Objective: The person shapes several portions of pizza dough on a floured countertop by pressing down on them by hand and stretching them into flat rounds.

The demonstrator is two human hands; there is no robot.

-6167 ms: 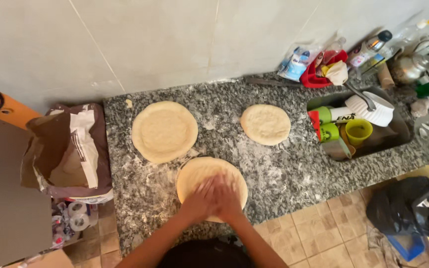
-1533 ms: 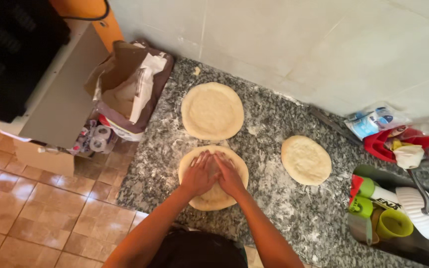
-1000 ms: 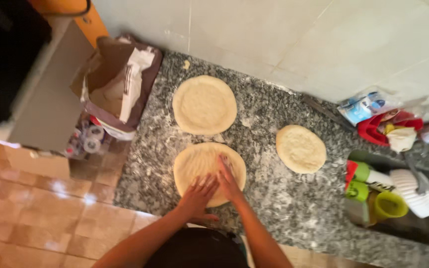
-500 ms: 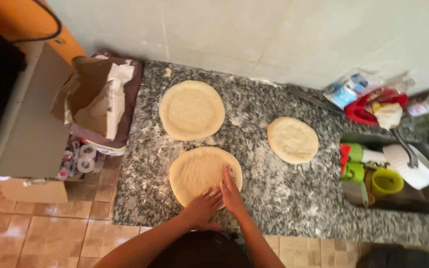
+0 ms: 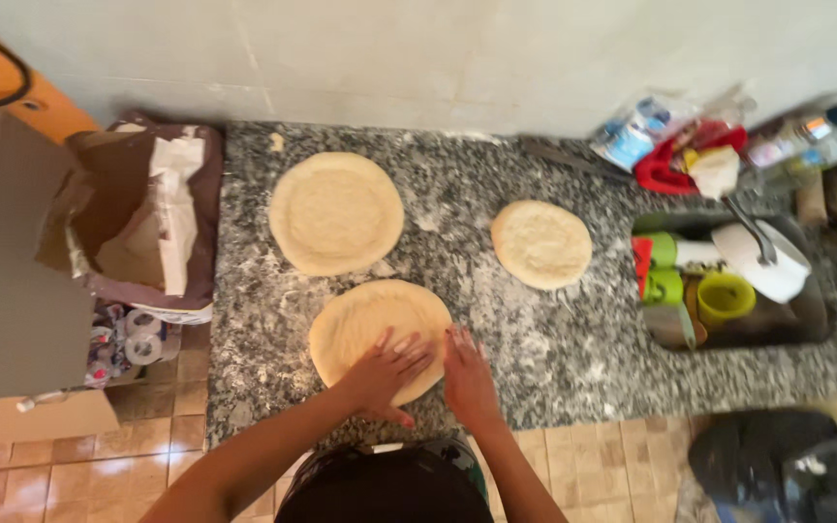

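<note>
Three flat rounds of dough lie on a speckled granite counter [image 5: 554,339]. The nearest round [image 5: 365,320] is under my hands. My left hand [image 5: 389,373] lies flat on its near right part, fingers spread. My right hand [image 5: 467,373] rests at its right edge, palm down, partly on the counter. A larger round [image 5: 336,211] lies behind it, and a smaller round [image 5: 542,243] lies to the right. Neither hand grips anything.
A sink [image 5: 811,324] at the right holds green and yellow cups and white dishes. Bottles and packets [image 5: 670,145] crowd the back right corner. A brown paper bag [image 5: 138,218] stands left of the counter, beside a grey box [image 5: 12,291]. A black bag [image 5: 777,465] lies on the tiled floor.
My hands have slid from the middle of the nearest round to its near right edge. The view shifted; the dough rounds stay in place.
</note>
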